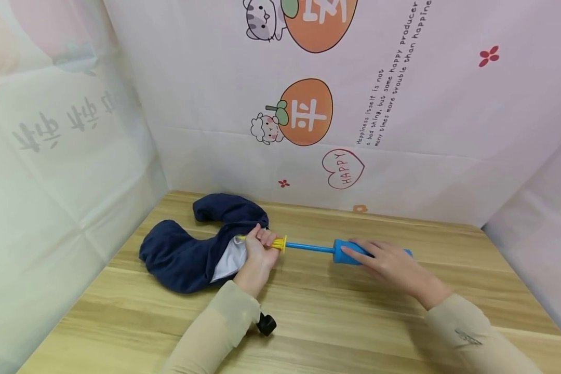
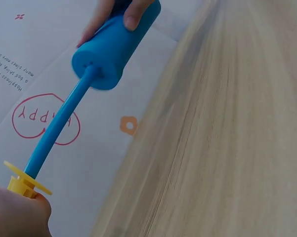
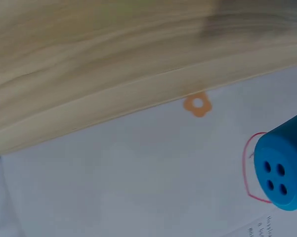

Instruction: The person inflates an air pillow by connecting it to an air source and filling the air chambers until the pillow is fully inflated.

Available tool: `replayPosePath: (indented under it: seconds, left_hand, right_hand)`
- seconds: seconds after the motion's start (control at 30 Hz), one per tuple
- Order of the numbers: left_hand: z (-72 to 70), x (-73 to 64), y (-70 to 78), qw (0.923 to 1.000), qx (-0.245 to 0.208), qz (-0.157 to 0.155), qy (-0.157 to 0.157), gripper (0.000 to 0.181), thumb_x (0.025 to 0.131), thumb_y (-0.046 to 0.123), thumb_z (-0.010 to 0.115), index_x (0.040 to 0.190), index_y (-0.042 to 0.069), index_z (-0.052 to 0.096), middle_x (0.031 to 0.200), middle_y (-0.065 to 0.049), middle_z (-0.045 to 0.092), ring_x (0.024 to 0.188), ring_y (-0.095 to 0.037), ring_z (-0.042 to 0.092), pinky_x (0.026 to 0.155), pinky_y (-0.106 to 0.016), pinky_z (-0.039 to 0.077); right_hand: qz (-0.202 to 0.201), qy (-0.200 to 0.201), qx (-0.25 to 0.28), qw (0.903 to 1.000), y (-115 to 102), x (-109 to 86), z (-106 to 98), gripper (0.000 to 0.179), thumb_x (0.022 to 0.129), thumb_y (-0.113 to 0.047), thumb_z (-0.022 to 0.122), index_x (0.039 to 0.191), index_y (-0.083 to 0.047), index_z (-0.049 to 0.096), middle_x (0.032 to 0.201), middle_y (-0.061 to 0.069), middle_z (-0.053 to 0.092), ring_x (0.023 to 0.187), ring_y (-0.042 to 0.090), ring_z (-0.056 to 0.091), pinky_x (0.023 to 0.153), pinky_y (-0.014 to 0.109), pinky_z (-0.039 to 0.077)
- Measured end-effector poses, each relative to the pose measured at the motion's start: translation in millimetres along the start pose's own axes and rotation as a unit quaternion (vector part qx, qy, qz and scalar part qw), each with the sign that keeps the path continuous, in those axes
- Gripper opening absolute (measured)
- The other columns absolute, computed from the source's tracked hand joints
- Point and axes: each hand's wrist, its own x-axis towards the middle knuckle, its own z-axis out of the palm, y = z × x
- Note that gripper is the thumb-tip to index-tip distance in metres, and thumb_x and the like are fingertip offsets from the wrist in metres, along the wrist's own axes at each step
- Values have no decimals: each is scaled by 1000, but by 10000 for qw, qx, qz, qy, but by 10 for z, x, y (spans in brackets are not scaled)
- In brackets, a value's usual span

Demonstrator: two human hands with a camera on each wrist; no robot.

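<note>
A navy U-shaped neck pillow (image 1: 177,265) lies on the table at the left, its cover opened to show a white lining (image 1: 229,259). Beside that opening, my left hand (image 1: 261,252) grips the yellow end (image 1: 282,243) of a hand air pump. A thin blue rod (image 2: 57,126) runs from the yellow flange to the pump's thick blue cylinder (image 2: 106,57). My right hand (image 1: 395,265) holds this cylinder, thumb and fingers around it. Several small holes show in the cylinder's end (image 3: 275,177) in the right wrist view. The left hand hides where the yellow part meets the pillow.
The wood-grain table (image 1: 336,327) reaches back to a printed cloth wall (image 1: 205,156). More cloth hangs along the left side (image 1: 65,182) and the right side (image 1: 542,208). A small black part (image 1: 266,324) sticks out beside the left sleeve.
</note>
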Motion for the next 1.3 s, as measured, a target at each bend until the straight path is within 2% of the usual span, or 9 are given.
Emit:
replayPosePath:
  seconds: [0.23,0.33,0.43,0.5,0.57,0.83,0.97,1.07,1.3]
  left_hand:
    - [55,20,-87,9997,-78,229,-97,58,111,19,34,53,16,32,45,5,30,39,-9,28,64,-25,32]
    - [102,21,-126,9995,-111,252,-120,57,111,18,34,54,15,32,46,5,30,40,-9,28,63,-25,32]
    - [140,15,-157,9996,-123,231,-132,56,111,18,34,55,15,32,47,5,30,40,-9,28,61,-25,31]
    - [155,9,-169,9996,-82,226,-125,55,111,17,34,56,15,32,47,5,30,39,-9,28,60,-24,31]
    - [164,3,-174,9998,-17,192,-97,56,111,17,35,55,15,32,46,5,30,39,-9,28,60,-24,30]
    - [163,16,-135,9997,231,6,-32,56,110,18,34,55,14,31,45,5,31,40,-10,29,62,-25,31]
    - [142,25,-94,9996,256,89,50,55,110,17,34,55,14,32,44,5,31,39,-10,28,62,-26,31]
    - [135,29,-63,9996,284,57,64,54,110,16,34,55,14,31,45,4,31,40,-10,29,64,-26,32]
    - [116,61,11,9994,193,196,204,53,109,14,35,56,14,32,45,4,31,39,-10,29,65,-26,32]
  right_hand:
    - [15,-33,-92,10000,-95,386,140,56,111,-42,24,144,-12,58,129,16,65,96,33,69,77,50,59]
    - [-2,6,-53,10000,-129,555,205,42,108,-33,52,144,-12,58,128,16,65,95,33,69,79,50,59]
    - [-70,34,-64,9999,-173,711,265,61,89,-20,82,144,-12,58,128,16,65,95,32,70,81,49,59]
    - [-98,83,-54,9999,-201,780,294,75,76,-13,92,143,-11,60,127,17,66,94,32,70,81,49,59]
    - [-103,95,-45,9999,-222,802,310,77,75,-13,93,144,-10,59,127,17,66,94,32,70,81,48,59]
    - [7,-134,221,9997,-82,509,293,74,83,-15,86,149,-13,52,138,16,61,105,33,69,85,49,58]
    - [-96,-151,215,9996,79,229,281,48,106,-30,60,150,-14,51,140,15,59,105,33,68,82,51,58]
    - [-117,-83,145,9998,180,45,256,48,112,-40,35,149,-15,52,138,16,60,104,34,68,81,51,58]
    - [-50,-39,-34,10000,323,-220,145,51,113,-41,26,148,-17,54,138,17,61,105,35,68,80,53,57]
